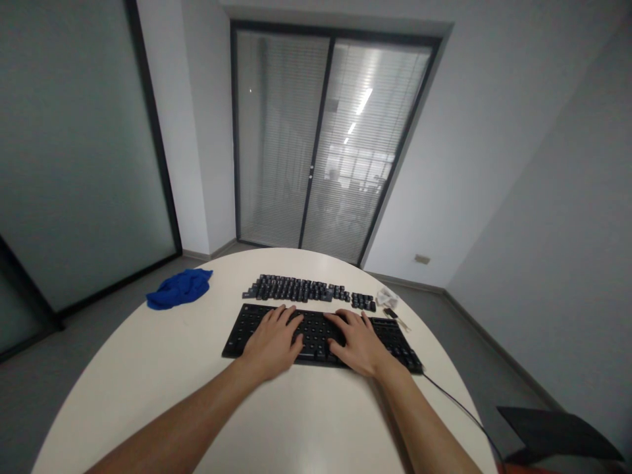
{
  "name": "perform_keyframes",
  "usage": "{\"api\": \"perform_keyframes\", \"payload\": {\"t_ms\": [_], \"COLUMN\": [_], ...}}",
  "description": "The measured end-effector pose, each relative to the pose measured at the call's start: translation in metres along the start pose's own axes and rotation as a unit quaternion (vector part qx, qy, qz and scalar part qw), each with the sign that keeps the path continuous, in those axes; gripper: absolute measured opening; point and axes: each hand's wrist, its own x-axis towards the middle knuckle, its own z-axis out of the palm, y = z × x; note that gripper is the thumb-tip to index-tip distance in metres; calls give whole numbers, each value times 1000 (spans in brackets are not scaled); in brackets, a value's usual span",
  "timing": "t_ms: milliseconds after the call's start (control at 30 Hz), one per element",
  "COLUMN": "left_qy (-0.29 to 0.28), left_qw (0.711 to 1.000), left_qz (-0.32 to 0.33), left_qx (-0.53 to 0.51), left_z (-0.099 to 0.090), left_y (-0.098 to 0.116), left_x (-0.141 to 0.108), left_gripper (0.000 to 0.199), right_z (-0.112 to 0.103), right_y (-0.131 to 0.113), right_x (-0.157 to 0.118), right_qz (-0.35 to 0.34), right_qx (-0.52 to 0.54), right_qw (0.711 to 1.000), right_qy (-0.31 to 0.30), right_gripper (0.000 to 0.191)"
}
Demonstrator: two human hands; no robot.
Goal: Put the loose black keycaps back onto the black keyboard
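A black keyboard [315,334] lies in front of me on the table, with many of its keycaps off and the base showing. My left hand [274,343] rests over its left-middle part, fingers spread. Over the right-middle part lies my right hand [363,343], its fingers also apart, thumb pointing left. Neither hand holds anything. Parts of the keyboard are hidden under both hands. Just beyond it, loose black keycaps [296,288] are laid out in rows, with a smaller group of keycaps [363,301] to the right.
A crumpled blue cloth [180,288] lies at the left on the round white table [162,368]. Clear plastic [386,297] and a small black item [390,313] are near the right edge. The keyboard's cable [457,401] runs off the table. A dark chair [557,434] stands lower right.
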Motion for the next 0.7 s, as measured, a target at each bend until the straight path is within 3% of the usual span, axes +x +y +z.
{"api": "perform_keyframes", "payload": {"t_ms": [700], "left_qy": [-2], "left_qw": [1000], "left_qz": [3], "left_qx": [-14], "left_z": [2], "left_y": [-2], "left_x": [-1], "left_gripper": [49], "right_z": [5], "right_y": [-1], "right_x": [-1], "right_qz": [1], "right_qx": [4], "right_qw": [1000], "right_qy": [-3], "right_gripper": [60]}}
